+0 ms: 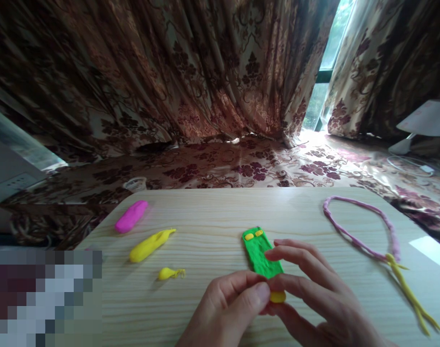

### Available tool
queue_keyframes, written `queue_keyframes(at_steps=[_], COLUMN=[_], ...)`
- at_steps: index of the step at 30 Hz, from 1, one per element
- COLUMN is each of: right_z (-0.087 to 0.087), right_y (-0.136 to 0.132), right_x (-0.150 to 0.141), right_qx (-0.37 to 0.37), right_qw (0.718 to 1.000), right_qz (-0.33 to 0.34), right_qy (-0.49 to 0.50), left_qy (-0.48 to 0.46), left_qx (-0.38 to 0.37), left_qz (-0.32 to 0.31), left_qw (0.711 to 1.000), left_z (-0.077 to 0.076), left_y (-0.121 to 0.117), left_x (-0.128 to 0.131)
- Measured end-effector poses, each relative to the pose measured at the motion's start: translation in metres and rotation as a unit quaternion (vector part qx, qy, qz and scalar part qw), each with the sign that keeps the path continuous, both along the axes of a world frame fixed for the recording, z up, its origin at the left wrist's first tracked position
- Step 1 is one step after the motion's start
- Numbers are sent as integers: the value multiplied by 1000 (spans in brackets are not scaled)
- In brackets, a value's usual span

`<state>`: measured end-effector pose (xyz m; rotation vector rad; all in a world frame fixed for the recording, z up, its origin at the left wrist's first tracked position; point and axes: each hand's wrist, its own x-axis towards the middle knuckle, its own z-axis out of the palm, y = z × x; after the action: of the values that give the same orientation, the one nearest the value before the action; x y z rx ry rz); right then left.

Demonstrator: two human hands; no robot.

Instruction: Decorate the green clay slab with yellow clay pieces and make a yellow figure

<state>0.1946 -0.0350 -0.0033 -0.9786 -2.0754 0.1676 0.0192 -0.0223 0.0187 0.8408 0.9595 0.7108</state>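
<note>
A flat green clay slab [261, 255] lies on the table, two small yellow clay bits pressed near its far end. At its near end, both hands meet around a small rounded yellow clay piece [278, 296]. My left hand [230, 306] is closed, its thumb and index finger pinched at the piece's left end. The thumb and index finger of my right hand [321, 294] close on the same piece, while its other fingers reach over the slab's right side. Fingertips hide part of the piece and the slab's near edge.
To the left lie a magenta clay lump [131, 217], a long yellow clay lump [149, 246] and a smaller yellow one [165, 273]. A pink clay loop [350, 234] with a yellow forked strand [404, 284] lies right. A lamp [427, 118] stands beyond the wooden table [205, 207].
</note>
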Motion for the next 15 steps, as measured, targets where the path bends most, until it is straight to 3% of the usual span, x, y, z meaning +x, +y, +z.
queue_keyframes(at_steps=[4,11,15], right_z=[-2,1,2], right_y=[1,-1,0], right_x=[0,3,3], right_qx=[-7,-20,-12], right_qw=[1000,999,1000], right_qz=[14,-36,-15], right_qy=[8,24,22], left_qy=[-9,-124,-79], left_qx=[30,-81,-44], left_qz=[-45,-14,-38], left_qw=[999,989,995], left_z=[-2,-19,-23], left_y=[2,3,5], left_x=[1,1,0])
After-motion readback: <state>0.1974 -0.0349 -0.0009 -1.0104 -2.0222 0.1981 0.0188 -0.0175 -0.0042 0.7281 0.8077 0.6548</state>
